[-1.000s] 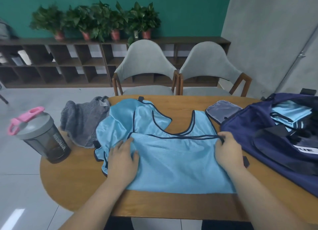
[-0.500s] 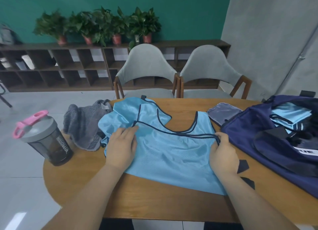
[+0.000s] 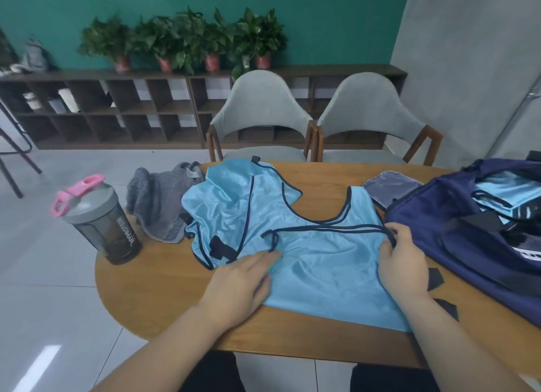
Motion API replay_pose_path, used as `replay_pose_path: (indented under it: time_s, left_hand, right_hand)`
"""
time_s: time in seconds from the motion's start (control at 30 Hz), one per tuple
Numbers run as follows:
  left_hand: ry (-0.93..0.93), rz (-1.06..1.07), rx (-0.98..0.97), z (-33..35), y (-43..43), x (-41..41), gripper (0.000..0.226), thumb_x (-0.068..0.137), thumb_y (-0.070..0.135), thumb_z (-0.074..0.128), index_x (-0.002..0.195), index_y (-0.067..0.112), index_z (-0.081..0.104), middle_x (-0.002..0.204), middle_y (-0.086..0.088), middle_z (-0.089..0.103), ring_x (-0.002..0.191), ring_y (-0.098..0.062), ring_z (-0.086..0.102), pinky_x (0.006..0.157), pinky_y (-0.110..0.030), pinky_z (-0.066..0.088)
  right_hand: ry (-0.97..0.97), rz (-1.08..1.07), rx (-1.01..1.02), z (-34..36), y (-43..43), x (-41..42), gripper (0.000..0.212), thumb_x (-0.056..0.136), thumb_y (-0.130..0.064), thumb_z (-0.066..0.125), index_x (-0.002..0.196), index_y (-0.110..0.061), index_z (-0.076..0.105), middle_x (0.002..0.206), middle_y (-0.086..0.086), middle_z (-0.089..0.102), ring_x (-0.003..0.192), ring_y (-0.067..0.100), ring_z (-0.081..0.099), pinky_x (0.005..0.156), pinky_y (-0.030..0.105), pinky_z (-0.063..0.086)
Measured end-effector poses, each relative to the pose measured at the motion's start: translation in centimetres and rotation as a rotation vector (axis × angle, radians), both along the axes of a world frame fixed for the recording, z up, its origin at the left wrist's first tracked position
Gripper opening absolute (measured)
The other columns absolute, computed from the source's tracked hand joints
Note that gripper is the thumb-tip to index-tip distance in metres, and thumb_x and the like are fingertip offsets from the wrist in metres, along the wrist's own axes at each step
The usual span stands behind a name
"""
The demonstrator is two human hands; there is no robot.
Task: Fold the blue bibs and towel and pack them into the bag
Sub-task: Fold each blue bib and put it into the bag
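A blue bib [image 3: 322,262] with dark trim lies spread across the middle of the round wooden worktop [image 3: 152,289], its neckline towards the far side. The left hand [image 3: 243,280] lies flat on the bib's left edge, grip wide, fingers straight and pressing the fabric down. The right hand [image 3: 402,262] is at the bib's right corner, its grip narrow, fingers curled and pinching the dark trim there. A second bib [image 3: 228,204] sits rumpled behind and to the left, partly under the first one. Just beside it, at the worktop's far left edge, is the grey towel [image 3: 161,204], bunched in a heap (not folded). The navy bag [image 3: 456,233] stands open on the right, touching the spread bib's edge, with a folded bib [image 3: 503,195] already inside. A grey pouch [image 3: 389,185] lies beside the bag's far corner. A dark shaker bottle [image 3: 102,216] with a pink lid loop stands upright at the left rim. Two grey chairs [image 3: 260,113] stand beyond the worktop, with a shelf [image 3: 117,107] and potted plants [image 3: 187,43] along the green wall.
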State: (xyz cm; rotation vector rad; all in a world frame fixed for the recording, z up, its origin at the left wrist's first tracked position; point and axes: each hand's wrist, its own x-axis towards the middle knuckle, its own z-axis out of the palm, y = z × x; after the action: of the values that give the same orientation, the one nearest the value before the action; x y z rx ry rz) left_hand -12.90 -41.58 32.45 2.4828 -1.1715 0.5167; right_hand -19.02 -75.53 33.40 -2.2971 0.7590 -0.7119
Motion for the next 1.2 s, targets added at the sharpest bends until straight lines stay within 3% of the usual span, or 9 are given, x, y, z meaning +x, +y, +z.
replay_pose_path:
  time_s: [0.1,0.27,0.47,0.6,0.67,0.77,0.83,0.97,1.2]
  left_hand:
    - [0.165,0.232,-0.138,0.2,0.1,-0.8,0.050,0.101,0.030,0.058,0.150,0.026,0.051,0.141,0.009,0.063,0.107,-0.018,0.071,0.076,-0.036,0.061]
    - [0.440,0.400,-0.188,1.2,0.0,-1.0,0.054,0.101,0.034,0.062,0.151,0.019,0.053,0.111,-0.008,0.072,0.096,-0.021,0.069,0.083,-0.034,0.053]
    - [0.452,0.427,-0.195,5.6,0.6,-1.2,0.040,0.099,0.039,0.066,0.138,0.030,0.064,0.051,0.005,0.048,0.060,-0.011,0.061,0.056,-0.020,0.037]
    - [0.310,0.437,-0.422,6.7,-1.1,1.9,0.034,0.099,0.020,0.065,0.131,0.030,0.068,0.070,0.012,0.058,0.064,-0.012,0.056,0.067,-0.030,0.042]
    - [0.395,0.379,-0.449,5.1,-2.0,3.8,0.037,0.100,0.012,0.062,0.133,0.029,0.066,0.088,-0.001,0.068,0.074,-0.021,0.060,0.074,-0.031,0.046]
    - [0.447,0.353,-0.244,1.7,-2.3,4.8,0.045,0.101,0.009,0.058,0.145,0.019,0.058,0.133,-0.010,0.065,0.111,-0.030,0.066,0.092,-0.040,0.054]
    - [0.361,0.386,-0.113,-0.1,-2.2,4.5,0.045,0.100,0.010,0.056,0.145,0.013,0.058,0.148,-0.005,0.055,0.116,-0.033,0.066,0.089,-0.044,0.057]
    - [0.311,0.464,0.035,-0.5,-1.1,2.3,0.051,0.096,0.017,0.058,0.147,0.012,0.053,0.153,-0.001,0.047,0.095,-0.029,0.069,0.067,-0.037,0.055]
    - [0.343,0.522,0.105,0.8,2.3,0.1,0.049,0.092,0.034,0.062,0.141,0.027,0.057,0.135,0.007,0.048,0.098,-0.022,0.066,0.067,-0.035,0.054]
  right_hand:
    - [0.017,0.012,-0.019,0.0,-0.3,-0.4,0.030,0.101,-0.015,0.060,0.131,-0.019,0.053,0.083,0.000,0.057,0.066,0.026,0.048,0.060,0.038,0.043]
    - [0.080,-0.003,0.045,0.0,-1.3,-1.5,0.024,0.099,-0.018,0.063,0.123,-0.020,0.059,0.079,-0.001,0.061,0.069,0.029,0.054,0.064,0.038,0.042]
    - [0.057,0.023,0.161,1.7,-2.9,-2.1,0.015,0.101,-0.018,0.060,0.114,-0.025,0.063,0.080,-0.002,0.067,0.084,0.025,0.065,0.072,0.036,0.042]
    - [-0.061,-0.061,0.102,2.2,-3.3,0.0,0.023,0.104,-0.017,0.052,0.121,-0.032,0.058,0.080,0.003,0.068,0.079,0.031,0.057,0.070,0.038,0.040]
    - [-0.051,-0.041,0.075,1.6,-3.3,1.4,0.030,0.103,-0.013,0.050,0.125,-0.032,0.059,0.088,0.005,0.069,0.082,0.031,0.059,0.073,0.038,0.044]
    - [0.089,0.034,-0.082,-0.1,-3.2,1.8,0.041,0.099,-0.007,0.051,0.131,-0.030,0.062,0.111,0.010,0.066,0.096,0.036,0.063,0.078,0.043,0.051]
    - [0.170,0.059,-0.190,-1.0,-3.1,1.3,0.040,0.099,-0.007,0.053,0.132,-0.028,0.064,0.114,0.011,0.061,0.095,0.036,0.063,0.073,0.042,0.051]
    - [0.183,0.099,-0.230,-1.1,-2.5,0.2,0.030,0.100,-0.010,0.057,0.121,-0.025,0.073,0.112,0.004,0.060,0.084,0.030,0.064,0.066,0.034,0.045]
    - [0.230,0.167,-0.223,-1.4,-0.4,-2.7,0.034,0.098,-0.023,0.061,0.128,-0.038,0.062,0.117,-0.011,0.053,0.072,0.015,0.059,0.065,0.036,0.053]
